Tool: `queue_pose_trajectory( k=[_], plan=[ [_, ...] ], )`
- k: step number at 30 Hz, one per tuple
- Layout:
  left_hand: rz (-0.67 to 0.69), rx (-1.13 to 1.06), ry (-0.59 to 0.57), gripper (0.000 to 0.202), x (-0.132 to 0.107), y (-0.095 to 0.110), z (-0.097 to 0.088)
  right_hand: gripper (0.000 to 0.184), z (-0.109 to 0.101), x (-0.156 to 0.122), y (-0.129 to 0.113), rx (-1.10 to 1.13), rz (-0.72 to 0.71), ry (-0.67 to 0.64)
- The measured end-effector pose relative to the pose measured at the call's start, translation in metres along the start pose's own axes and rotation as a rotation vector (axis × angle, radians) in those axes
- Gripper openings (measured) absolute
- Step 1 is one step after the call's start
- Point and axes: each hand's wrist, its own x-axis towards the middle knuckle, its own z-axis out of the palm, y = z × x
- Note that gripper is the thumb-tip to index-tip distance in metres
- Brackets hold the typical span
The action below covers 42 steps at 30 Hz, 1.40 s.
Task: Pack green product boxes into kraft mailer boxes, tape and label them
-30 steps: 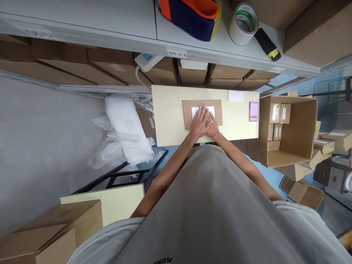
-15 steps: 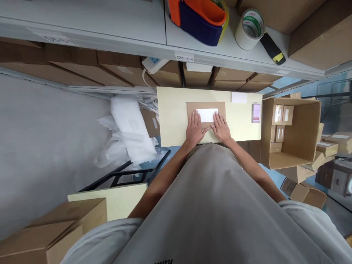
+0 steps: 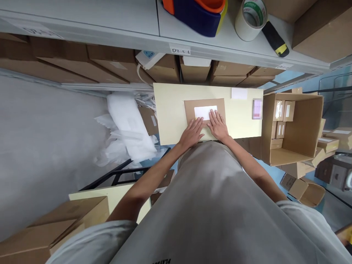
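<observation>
A flat brown cardboard parcel (image 3: 192, 106) with a white label (image 3: 205, 111) lies on a pale yellow table (image 3: 170, 113). My left hand (image 3: 191, 132) lies flat with fingers stretched out on the parcel's near left part. Flat on the parcel too, my right hand (image 3: 218, 125) has its fingertips at the label's lower edge. Both hands are open and hold nothing.
A white slip (image 3: 239, 93) and a small device (image 3: 257, 109) lie on the table's right side. An open carton (image 3: 299, 128) with small boxes stands to the right. White foam wrap (image 3: 126, 128) lies left. A tape roll (image 3: 249, 16), tape dispenser (image 3: 196, 13) and cutter (image 3: 275, 38) sit on the shelf above.
My hands first slid apart from the label's centre to the parcel's near corners. My left hand has since angled back inward, and my right hand has edged up to the label.
</observation>
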Motion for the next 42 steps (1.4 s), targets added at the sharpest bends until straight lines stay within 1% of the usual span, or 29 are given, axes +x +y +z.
queue_pose_trajectory(
  k=[2,4,7,12,15,17,19,22,24,29,31,34,36,38,40,42],
  plan=[
    [0.011,-0.017,-0.014,0.077,0.008,0.010,0.004,0.075,0.000,0.012,-0.006,0.000,-0.023,-0.010],
    [-0.014,-0.036,-0.006,0.078,0.014,0.018,0.008,0.073,0.000,0.019,-0.009,-0.004,-0.040,-0.014],
    [-0.070,-0.059,0.020,0.080,0.013,0.023,0.012,0.074,-0.002,0.021,-0.005,-0.029,-0.034,-0.003],
    [-0.211,-0.051,0.102,0.078,-0.004,0.015,0.006,0.079,-0.009,0.007,0.016,-0.085,0.084,0.070],
    [-0.233,-0.037,0.096,0.080,-0.009,0.014,0.001,0.079,-0.012,-0.009,0.024,-0.109,0.092,0.084],
    [-0.227,-0.028,0.080,0.083,-0.007,0.018,0.001,0.078,-0.009,-0.019,0.021,-0.124,0.067,0.065],
    [-0.236,-0.024,0.072,0.086,-0.002,0.024,0.003,0.076,-0.002,-0.025,0.011,-0.141,0.037,0.035],
    [-0.279,-0.032,0.067,0.091,0.007,0.034,0.008,0.074,0.008,-0.025,-0.006,-0.158,0.002,0.002],
    [-0.297,-0.031,0.067,0.090,0.009,0.036,0.008,0.073,0.011,-0.025,-0.011,-0.158,-0.006,-0.004],
    [-0.288,-0.006,0.093,0.081,-0.007,0.025,-0.004,0.073,-0.002,-0.033,0.002,-0.148,0.103,0.037],
    [-0.272,-0.012,0.115,0.081,-0.011,0.022,-0.007,0.076,-0.008,-0.028,0.003,-0.110,0.104,0.050],
    [-0.255,-0.030,0.152,0.078,-0.005,0.025,-0.009,0.081,-0.013,-0.004,-0.002,-0.040,0.075,0.057],
    [-0.245,-0.043,0.165,0.076,0.001,0.027,-0.011,0.083,-0.015,0.016,-0.006,-0.008,0.095,0.062],
    [-0.238,-0.056,0.164,0.073,0.002,0.024,-0.015,0.085,-0.018,0.028,-0.005,0.025,0.133,0.082],
    [-0.264,-0.069,0.161,0.073,-0.006,0.013,-0.019,0.090,-0.019,0.026,0.004,0.088,0.170,0.126],
    [-0.348,-0.099,0.173,0.082,-0.020,-0.004,-0.020,0.097,-0.019,0.010,0.019,0.200,0.233,0.195]
  ],
)
